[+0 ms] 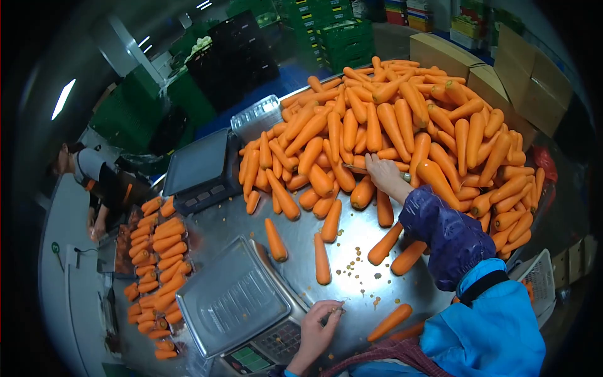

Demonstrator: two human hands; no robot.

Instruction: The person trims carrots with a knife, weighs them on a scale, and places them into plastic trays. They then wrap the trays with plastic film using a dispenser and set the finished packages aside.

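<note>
Blue fabric of a jacket (487, 323) fills the lower right, nearest the camera, with a dark band and a purple sleeve (446, 235) further along the arm. From the left, a strip light (63, 98) glows in a dim room, and a co-worker (103, 176) bends beside a pale wall, near rows of grouped carrots (169, 245) on the worktop (295, 242). Green crates (141, 103) and black crates (229, 56) stand behind. A dark-topped scale (198, 162) sits at the worktop's far side, beside stacked clear trays (256, 117); a nearer scale (235, 301) has a shiny metal pan. Just right of it, the left hand (323, 323) hovers or rests over the worktop, thumb and fingers drawn together; whether they pinch something small is unclear. The metal surface is bright under reflected light, strewn with small brown and green bits (355, 267) among several loose carrots (322, 259). Beyond rises a large heap of carrots (374, 125), where the right hand (386, 173) reaches in at the near side, its fingers bent down among them; their exact grip cannot be told. Open cardboard boxes (534, 81) stand behind the heap, a red bag (545, 164) hangs beside it, and a white basket (540, 286) is at the right.
</note>
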